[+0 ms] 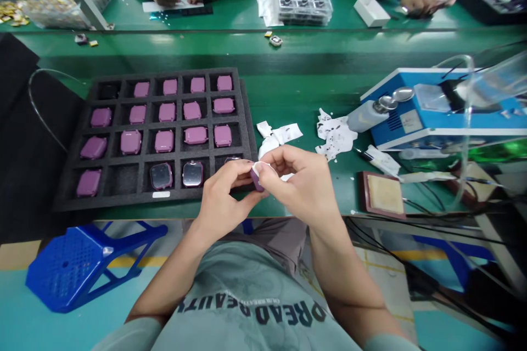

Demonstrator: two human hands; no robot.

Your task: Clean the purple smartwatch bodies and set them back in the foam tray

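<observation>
The left hand [226, 194] pinches a small purple rounded watch case [256, 180] between thumb and fingertips, in front of the person's body at the near edge of the green tabletop [288, 104]. The right hand [302, 184] pinches a thin white wipe [258, 166] against that case, thumb on top; its other fingers curl, partly hidden. Just left of the hands lies a black foam tray [246, 120] with 4 rows of 5 compartments, most holding purple watch cases [164, 141]; 2 in the nearest row show dark glossy faces. Right of the hands, crumpled white speckled paper [335, 137] lies beside a tilted-looking whitish bottle with a silver metal cap [364, 117].
</observation>
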